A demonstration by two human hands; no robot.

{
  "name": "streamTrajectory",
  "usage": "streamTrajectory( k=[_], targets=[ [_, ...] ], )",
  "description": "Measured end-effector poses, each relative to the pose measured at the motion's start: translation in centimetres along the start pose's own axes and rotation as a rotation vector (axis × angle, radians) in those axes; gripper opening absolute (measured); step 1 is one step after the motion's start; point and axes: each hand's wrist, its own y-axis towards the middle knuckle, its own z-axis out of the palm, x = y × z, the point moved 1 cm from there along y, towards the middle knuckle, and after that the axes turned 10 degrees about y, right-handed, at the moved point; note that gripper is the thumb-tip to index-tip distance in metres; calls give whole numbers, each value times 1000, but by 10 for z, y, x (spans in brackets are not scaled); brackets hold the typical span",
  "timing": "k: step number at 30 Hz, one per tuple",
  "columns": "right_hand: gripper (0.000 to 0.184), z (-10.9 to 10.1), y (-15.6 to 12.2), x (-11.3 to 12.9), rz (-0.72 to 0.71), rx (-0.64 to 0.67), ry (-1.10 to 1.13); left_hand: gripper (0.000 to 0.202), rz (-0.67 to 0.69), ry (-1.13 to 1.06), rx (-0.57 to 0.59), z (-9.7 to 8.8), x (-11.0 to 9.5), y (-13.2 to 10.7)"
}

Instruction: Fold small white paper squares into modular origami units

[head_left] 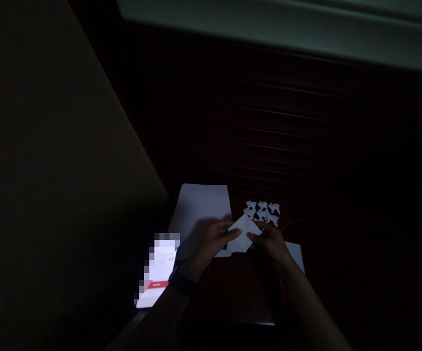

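Hands: two, left hand (214,239) and right hand (272,241), thumbs uppermost, clamped on opposite sides of one folded paper (244,226) above worktop (229,297); beyond, six small folded pieces (262,206) visible, two rows; leftward, one paper stack (203,204), one lit screen (160,263); rightward, one white sheet (296,254)

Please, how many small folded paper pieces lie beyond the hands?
6 visible pieces: three in a far row, three in a nearer row. The held paper may hide more.
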Motion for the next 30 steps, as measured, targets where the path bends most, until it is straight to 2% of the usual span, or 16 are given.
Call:
streamTrajectory(
  k=[4,7,13,20,26,30],
  targets=[
    [46,4,2,-4,-32,-95,-21,45,-55,-96,9,1,3,1],
    [47,6,1,-2,-29,-96,0,45,-98,-128,25,2,9,4],
    [42,2,-3,11,38,57,-26,38,-112,-97,69,0,7,1],
    [59,-5,-3,19,92,167,-36,37,-72,-179,152,-2,4,-3],
    [42,-5,-7,24,72,244,-52,37,-80,-216,105,-2,7,-2],
    [45,-1,-9,26,56,255,-57,39,-64,-205,118,-1,9,-1]
  ],
)
